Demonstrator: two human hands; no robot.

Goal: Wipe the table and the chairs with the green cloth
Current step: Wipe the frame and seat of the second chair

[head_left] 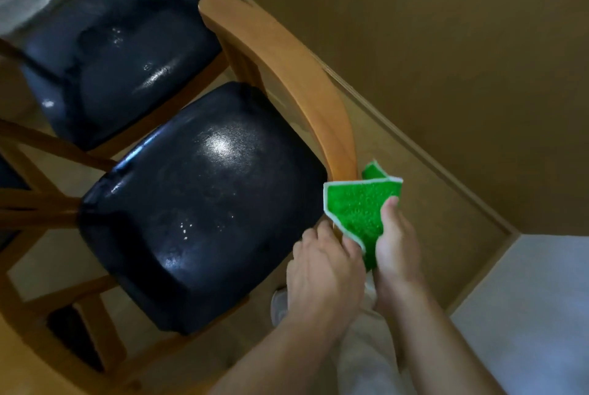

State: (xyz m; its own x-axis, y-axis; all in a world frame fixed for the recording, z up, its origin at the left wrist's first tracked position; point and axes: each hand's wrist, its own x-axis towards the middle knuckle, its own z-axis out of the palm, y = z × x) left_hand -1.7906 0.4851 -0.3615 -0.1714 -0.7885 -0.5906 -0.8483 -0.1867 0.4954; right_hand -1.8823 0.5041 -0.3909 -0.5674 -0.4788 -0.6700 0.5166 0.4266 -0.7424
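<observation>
While both hands work at the chair's back corner, the scene reads as follows:
Green cloth (pixel 358 208): folded, white-edged, held up just beside the lower end of the near chair's backrest, right of the seat.
Right hand (pixel 395 254): grip holding the green cloth, thumb pressed flat on its front face, fingers hidden behind the fabric.
Left hand (pixel 322 270): fingers curled at the cloth's lower left edge and the backrest post; grip looks closed on that edge, though whether it pinches cloth or wood I cannot tell for sure.
Near chair (pixel 204 203): glossy black padded seat, light glare on it, wooden frame.
Backrest (pixel 287 75): curved top rail in light wood, running from upper centre down to the cloth.
Far chair (pixel 118 53): same black seat and wood frame, standing just beside the near chair, upper left.
Floor (pixel 414 165): pale wood-tone, under both chairs and hands.
Wall (pixel 446 43): tan, with a baseboard running diagonally, right of the chairs.
Pale panel (pixel 526 299): whitish-blue surface at lower right, blurred.
Legs: light trousers and a light shoe (pixel 279 303) visible below the forearms.
</observation>
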